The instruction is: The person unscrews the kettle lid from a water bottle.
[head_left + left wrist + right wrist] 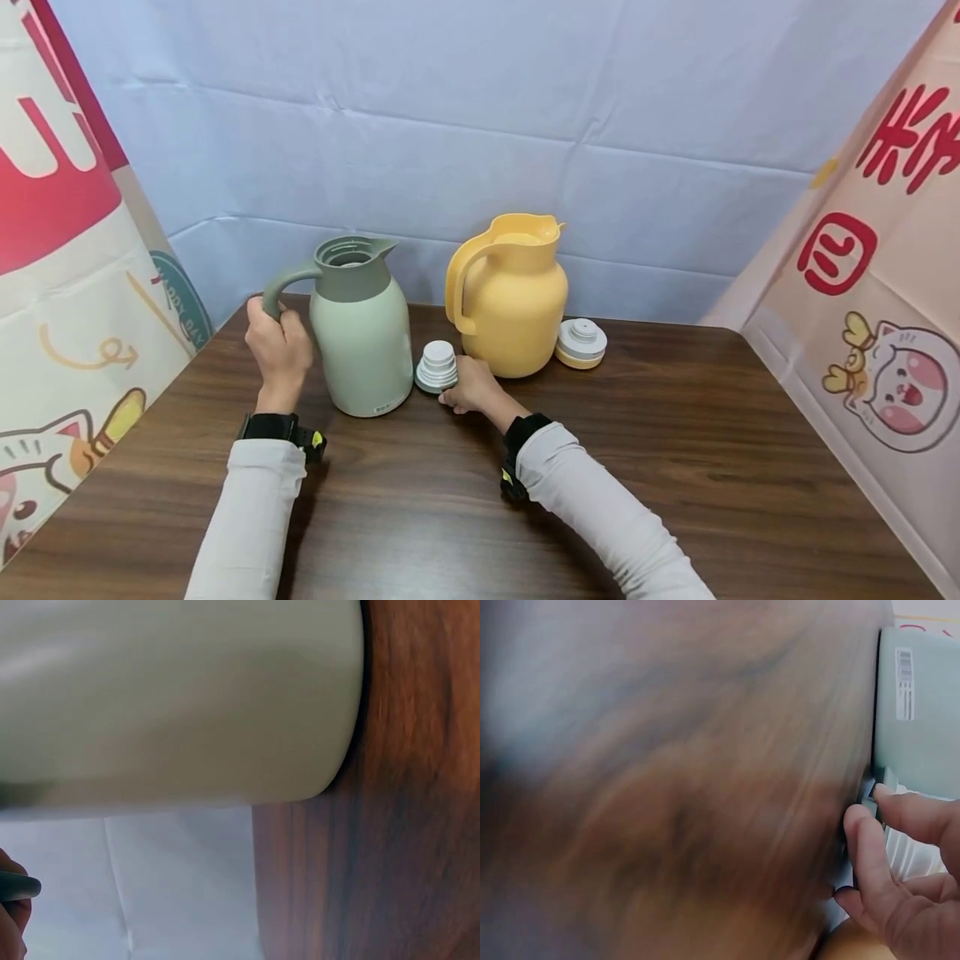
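So there's a wooden table (pixel 675 467) with two jugs standing upright on it, both with their lids off. The green jug (pixel 362 333) sits left of centre and the yellow jug (pixel 510 296) is just to its right, a bit further back. The left hand (pixel 279 348) is wrapped around the green jug's handle (pixel 281 283), fingers curled round the lower part of it; in the left wrist view you mostly get the pale side of the green jug (pixel 180 697) filling the top, the table (pixel 390 870) beside it, and a sliver of the dark handle (pixel 19 886) between the fingers at the edge. The right hand (pixel 471 387) is down on the table between the two jugs, gripping the rim of the white lid (pixel 437 367), which stands on the table close beside the base of the green jug, ridged end up. The right wrist view is really blurry, but you can make out the fingers (pixel 877 855) curled on the edge of the white lid (pixel 915 855), with the green jug (pixel 919 712) and its barcode sticker right behind. A second lid (pixel 581 342), white with a yellow rim, sits on the table to the right of the yellow jug, touching it or nearly so. Wrinkled blue cloth (pixel 480 125) hangs behind, with cartoon-printed banners at both sides.
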The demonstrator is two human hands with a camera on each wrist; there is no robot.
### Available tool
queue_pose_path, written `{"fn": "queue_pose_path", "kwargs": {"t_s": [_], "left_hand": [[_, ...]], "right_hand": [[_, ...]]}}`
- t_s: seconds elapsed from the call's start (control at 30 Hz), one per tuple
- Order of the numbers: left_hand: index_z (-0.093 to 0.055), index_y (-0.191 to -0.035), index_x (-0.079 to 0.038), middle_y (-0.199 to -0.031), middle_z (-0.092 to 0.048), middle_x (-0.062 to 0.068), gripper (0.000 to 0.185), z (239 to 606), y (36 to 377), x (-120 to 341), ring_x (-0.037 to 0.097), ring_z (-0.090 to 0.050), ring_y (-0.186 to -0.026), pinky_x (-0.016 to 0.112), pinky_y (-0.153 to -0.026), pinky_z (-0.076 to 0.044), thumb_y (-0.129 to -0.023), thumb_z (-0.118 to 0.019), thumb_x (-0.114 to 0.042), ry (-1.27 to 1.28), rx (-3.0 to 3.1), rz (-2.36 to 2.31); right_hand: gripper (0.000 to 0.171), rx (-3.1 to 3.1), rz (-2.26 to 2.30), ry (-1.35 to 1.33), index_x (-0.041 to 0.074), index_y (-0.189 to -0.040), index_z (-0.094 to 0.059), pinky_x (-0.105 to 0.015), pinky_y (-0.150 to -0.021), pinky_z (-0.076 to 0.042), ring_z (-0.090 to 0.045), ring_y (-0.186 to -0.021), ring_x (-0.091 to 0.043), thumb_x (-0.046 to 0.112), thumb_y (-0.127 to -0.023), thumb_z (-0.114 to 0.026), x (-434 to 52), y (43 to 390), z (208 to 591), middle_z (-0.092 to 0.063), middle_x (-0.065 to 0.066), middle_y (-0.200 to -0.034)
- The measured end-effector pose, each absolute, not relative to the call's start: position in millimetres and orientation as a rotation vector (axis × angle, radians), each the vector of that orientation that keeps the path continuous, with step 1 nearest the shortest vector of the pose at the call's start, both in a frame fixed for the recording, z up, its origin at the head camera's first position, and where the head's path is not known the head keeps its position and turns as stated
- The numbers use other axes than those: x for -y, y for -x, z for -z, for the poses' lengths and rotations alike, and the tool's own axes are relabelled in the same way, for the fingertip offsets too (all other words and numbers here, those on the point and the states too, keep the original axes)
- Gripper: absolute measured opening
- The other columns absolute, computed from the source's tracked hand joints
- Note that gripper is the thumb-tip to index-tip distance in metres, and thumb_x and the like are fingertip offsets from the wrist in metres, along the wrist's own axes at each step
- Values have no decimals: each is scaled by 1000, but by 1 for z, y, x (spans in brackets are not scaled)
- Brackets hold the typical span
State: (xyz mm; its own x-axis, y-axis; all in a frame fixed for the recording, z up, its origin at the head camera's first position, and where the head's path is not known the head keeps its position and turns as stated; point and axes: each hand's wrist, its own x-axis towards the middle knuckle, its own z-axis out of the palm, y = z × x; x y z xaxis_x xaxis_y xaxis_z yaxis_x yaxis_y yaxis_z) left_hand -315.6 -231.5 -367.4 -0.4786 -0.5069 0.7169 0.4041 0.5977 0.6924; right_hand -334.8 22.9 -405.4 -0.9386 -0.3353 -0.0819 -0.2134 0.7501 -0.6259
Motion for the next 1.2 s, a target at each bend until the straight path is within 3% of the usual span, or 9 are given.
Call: {"fn": "queue_pose_path", "kwargs": {"t_s": [0.1, 0.27, 0.37, 0.53, 0.67, 0.83, 1.1, 1.2], "left_hand": [[-37, -81, -8, -59, -28, 4, 8, 367, 321, 233, 18, -21, -48, 32, -51, -19, -88, -33, -4, -93, 1747, 1063], [-37, -80, -7, -61, -29, 4, 9, 367, 329, 237, 22, -26, -51, 34, -53, -22, -88, -33, -6, -113, 1724, 1035], [-36, -80, -9, -61, -28, 4, 10, 367, 332, 240, 23, -25, -50, 35, -53, -22, -89, -33, -6, -127, 1731, 1017], [-38, -82, -7, -59, -28, 5, 8, 367, 337, 243, 24, -23, -49, 35, -52, -21, -89, -33, -5, -151, 1716, 985], [-40, -84, -1, -61, -32, 7, 9, 367, 340, 245, 28, -31, -52, 38, -53, -25, -90, -34, -7, -186, 1693, 960], [-40, -84, -1, -61, -32, 7, 12, 366, 341, 246, 29, -33, -53, 40, -54, -26, -90, -34, -10, -226, 1694, 969], [-40, -90, 2, -60, -30, 6, 13, 365, 332, 248, 24, -24, -50, 35, -52, -21, -91, -33, -9, -222, 1791, 1021], [-41, -95, 4, -60, -30, 6, 15, 364, 324, 250, 24, -23, -50, 35, -52, -21, -90, -33, -8, -215, 1848, 1064]], "right_hand": [[49, -2762, 923, 435, -1, -113, -52, -26, -50, -49, -61, -51, -17, 5, -72, -79, -19, 337, 403, -60, -10, -84], [51, -2830, 875, 435, -1, -116, -53, -32, -79, -47, -58, -95, -27, 9, -73, -78, -14, 341, 404, -60, -12, -102], [47, -2854, 886, 426, -1, -113, -55, -35, -86, -43, -52, -106, -31, 10, -73, -78, -11, 344, 406, -60, -12, -105], [49, -2874, 898, 404, -3, -114, -54, -37, -87, -43, -52, -106, -32, 11, -74, -78, -2, 348, 410, -59, -13, -105], [51, -2880, 918, 375, -4, -118, -52, -36, -88, -43, -52, -109, -32, 13, -76, -76, 5, 350, 414, -58, -15, -109], [49, -2872, 984, 378, -2, -119, -52, -36, -85, -45, -53, -106, -31, 13, -78, -74, 7, 348, 416, -58, -14, -109], [64, -2665, 1189, 373, -2, -138, -38, -28, -62, -47, -62, -69, -16, 14, -84, -67, -6, 338, 413, -64, -11, -90], [59, -2595, 1216, 415, -3, -137, -39, -30, -63, -48, -62, -73, -18, 14, -86, -65, -13, 333, 410, -61, -15, -99]]}}
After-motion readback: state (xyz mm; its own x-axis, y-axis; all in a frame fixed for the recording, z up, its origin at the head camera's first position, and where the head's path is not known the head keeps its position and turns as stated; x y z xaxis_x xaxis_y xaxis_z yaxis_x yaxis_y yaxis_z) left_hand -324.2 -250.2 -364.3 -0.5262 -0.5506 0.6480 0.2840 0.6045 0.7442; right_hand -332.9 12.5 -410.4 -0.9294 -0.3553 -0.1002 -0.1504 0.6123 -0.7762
